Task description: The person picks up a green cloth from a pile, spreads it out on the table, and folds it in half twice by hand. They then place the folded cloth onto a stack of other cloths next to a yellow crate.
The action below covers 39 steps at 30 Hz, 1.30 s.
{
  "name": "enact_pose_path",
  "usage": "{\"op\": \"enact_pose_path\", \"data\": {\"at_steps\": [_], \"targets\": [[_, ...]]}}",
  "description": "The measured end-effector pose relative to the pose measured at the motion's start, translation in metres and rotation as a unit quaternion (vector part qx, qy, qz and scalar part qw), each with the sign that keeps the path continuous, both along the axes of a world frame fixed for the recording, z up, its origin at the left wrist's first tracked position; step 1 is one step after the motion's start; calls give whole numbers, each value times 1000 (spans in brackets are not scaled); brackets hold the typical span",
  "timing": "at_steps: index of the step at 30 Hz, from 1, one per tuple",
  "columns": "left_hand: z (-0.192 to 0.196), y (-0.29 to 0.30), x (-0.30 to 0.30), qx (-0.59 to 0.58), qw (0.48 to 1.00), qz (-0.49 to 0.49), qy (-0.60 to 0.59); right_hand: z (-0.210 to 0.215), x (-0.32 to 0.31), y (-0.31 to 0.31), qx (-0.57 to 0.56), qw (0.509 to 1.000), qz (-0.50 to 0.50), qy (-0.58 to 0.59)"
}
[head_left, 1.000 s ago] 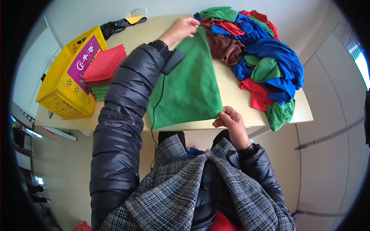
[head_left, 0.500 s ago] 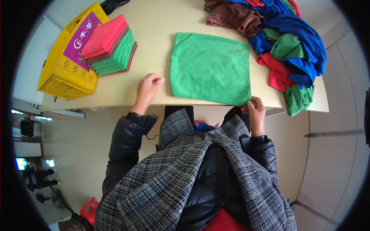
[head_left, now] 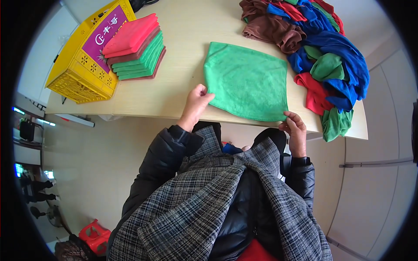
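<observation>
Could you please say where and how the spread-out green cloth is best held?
Probably by its two near corners, coming from the near side: the green cloth lies spread out on the table, with the left hand and right hand at those corners.

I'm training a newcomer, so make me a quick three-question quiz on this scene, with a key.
1. True or false: the heap lies to the left of the green cloth.
2. Which colour tops the stack: (a) green, (b) red, (c) brown?
3. What pinches the near right corner of the green cloth?

Key: 1. False, it lies to the right. 2. b. 3. The right hand.
</observation>
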<state>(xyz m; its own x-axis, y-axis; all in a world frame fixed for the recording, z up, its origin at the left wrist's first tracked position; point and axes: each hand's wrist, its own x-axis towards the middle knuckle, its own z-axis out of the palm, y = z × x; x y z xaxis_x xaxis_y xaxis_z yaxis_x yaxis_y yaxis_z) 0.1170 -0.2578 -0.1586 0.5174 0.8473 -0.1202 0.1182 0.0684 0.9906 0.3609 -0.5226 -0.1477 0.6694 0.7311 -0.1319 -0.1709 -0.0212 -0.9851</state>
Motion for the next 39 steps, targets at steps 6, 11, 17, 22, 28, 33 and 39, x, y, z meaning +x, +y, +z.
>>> {"op": "enact_pose_path", "data": {"at_steps": [6, 11, 17, 22, 28, 33, 39], "targets": [[3, 15, -15, -196, 949, 4, -246, 13, -9, 3, 28, 999, -5, 22], [-9, 24, -28, -104, 982, 75, -137, -7, -1, 6, 15, 999, -8, -30], [10, 13, -42, -60, 998, -18, -15, -15, 3, 6, -12, 998, -21, -65], [37, 32, -27, -19, 998, -51, -33, -26, 9, 2, -18, 998, -16, -66], [49, 28, -1, -2, 985, -99, -138, -24, 1, 2, -24, 998, -33, -48], [0, 11, -19, -15, 998, -63, 18, -21, 2, 4, -20, 998, -43, -35], [-9, 27, -2, 173, 945, 30, 275, -24, 3, 2, -14, 999, -31, -36]]}}
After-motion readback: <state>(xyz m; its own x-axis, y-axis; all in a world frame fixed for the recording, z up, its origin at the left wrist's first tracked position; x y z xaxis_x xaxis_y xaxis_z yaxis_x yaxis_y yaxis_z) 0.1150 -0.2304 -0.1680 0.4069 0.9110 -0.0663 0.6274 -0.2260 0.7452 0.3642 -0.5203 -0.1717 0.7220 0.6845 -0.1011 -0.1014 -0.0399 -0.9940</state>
